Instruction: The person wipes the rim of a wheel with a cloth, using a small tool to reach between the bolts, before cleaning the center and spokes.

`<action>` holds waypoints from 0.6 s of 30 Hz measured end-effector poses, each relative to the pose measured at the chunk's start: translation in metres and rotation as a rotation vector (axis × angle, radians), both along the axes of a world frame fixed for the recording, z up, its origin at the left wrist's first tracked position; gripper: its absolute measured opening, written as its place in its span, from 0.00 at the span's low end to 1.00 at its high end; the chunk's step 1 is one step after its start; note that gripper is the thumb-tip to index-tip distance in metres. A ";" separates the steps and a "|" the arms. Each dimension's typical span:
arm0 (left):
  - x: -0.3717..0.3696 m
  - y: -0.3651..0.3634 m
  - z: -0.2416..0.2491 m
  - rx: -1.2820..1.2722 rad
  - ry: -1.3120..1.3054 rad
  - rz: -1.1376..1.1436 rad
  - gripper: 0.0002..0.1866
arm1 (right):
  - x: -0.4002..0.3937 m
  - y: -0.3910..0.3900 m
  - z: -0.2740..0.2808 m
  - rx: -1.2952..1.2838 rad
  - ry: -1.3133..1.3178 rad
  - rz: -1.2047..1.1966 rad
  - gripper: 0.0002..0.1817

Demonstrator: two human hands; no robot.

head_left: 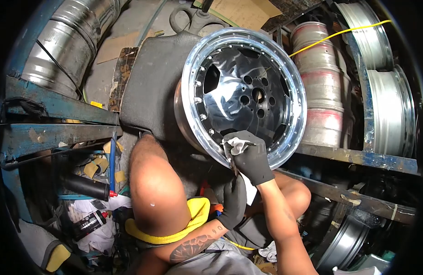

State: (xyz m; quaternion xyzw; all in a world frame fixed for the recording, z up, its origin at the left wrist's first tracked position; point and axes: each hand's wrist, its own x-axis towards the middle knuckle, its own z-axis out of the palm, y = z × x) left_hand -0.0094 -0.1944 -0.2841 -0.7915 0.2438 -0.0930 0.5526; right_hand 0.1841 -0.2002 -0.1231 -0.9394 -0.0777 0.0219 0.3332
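My right hand [252, 158], in a dark glove, pinches a crumpled white cloth [237, 145] against the lower edge of the wheel rim [299, 98]. The wheel stands tilted in front of me, with a polished lip, small studs around it and a glossy dark centre [230, 110] with round holes. Just below, my gloved left hand [234, 201] is closed, its fingers pointing up toward the rim's lower edge. A white piece [249, 189] hangs between the two hands. I cannot tell what the left fingers hold.
A dark padded seat [152, 82] is behind the wheel at left. Metal wheel barrels [319, 82] are stacked at right beside a blue rack [365, 91]. A yellow cable [340, 34] crosses there. Bottles [90, 224] and rags lie at lower left; a yellow cloth [197, 215] lies by my leg.
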 end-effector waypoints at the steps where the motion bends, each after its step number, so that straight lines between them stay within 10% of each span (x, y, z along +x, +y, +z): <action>1: -0.003 0.000 0.001 -0.038 0.005 0.008 0.16 | 0.000 -0.001 0.001 0.032 0.046 -0.010 0.07; 6: 0.005 0.008 0.008 -0.202 0.041 0.002 0.18 | -0.003 -0.016 -0.010 -0.159 -0.065 0.154 0.08; 9: -0.001 0.011 0.025 1.149 -0.286 -0.530 0.20 | -0.012 -0.021 -0.019 -0.299 -0.076 0.192 0.11; 12: 0.016 0.019 0.039 1.945 -0.623 -0.733 0.21 | -0.015 -0.028 -0.010 -0.590 -0.248 0.313 0.16; 18: 0.045 0.051 0.102 2.152 -0.831 -0.818 0.14 | -0.005 -0.011 -0.002 0.188 0.158 -0.157 0.08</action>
